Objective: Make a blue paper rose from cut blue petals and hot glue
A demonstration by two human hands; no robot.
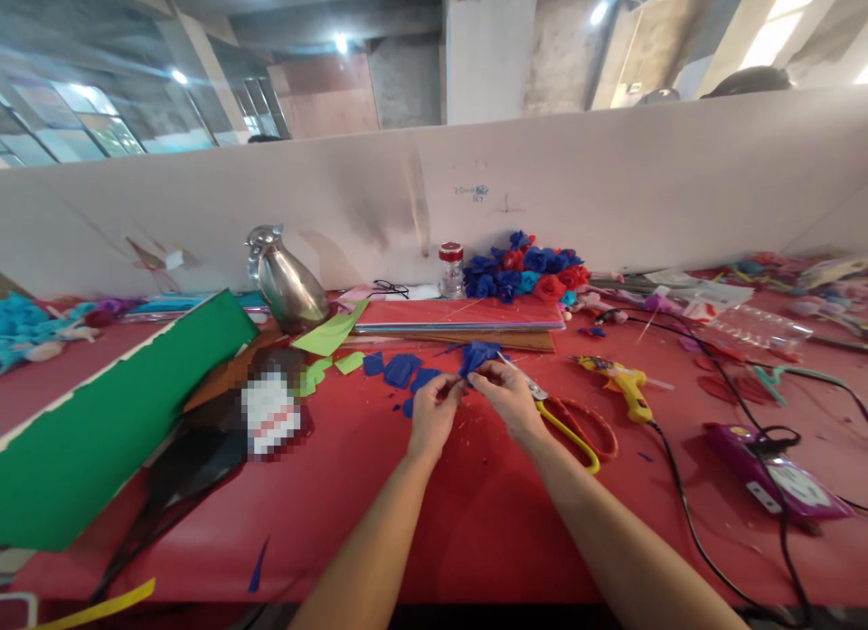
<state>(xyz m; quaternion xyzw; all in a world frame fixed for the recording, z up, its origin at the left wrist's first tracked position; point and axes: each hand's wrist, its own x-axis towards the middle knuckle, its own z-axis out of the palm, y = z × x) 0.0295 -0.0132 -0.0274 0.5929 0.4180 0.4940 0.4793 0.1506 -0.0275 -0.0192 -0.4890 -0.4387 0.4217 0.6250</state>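
Observation:
Between my two hands is a piece of dark blue crepe paper [478,353]. My left hand [434,415] pinches its near edge with thumb and forefinger. Fingers of my right hand [507,398] are closed on the same piece from the other side. More blue paper pieces [401,370] lie just left of my hands, close to light green paper pieces [349,363]. Scissors with red and yellow handles [573,434] rest beside my right wrist, their blades partly hidden behind that hand.
A yellow glue gun [627,388] and a purple power box [779,476] with black cables lie at right. Behind stand a metal jug [288,282], a glass jar [451,273] and blue and red paper flowers [525,270]. A green board [128,413] leans at left.

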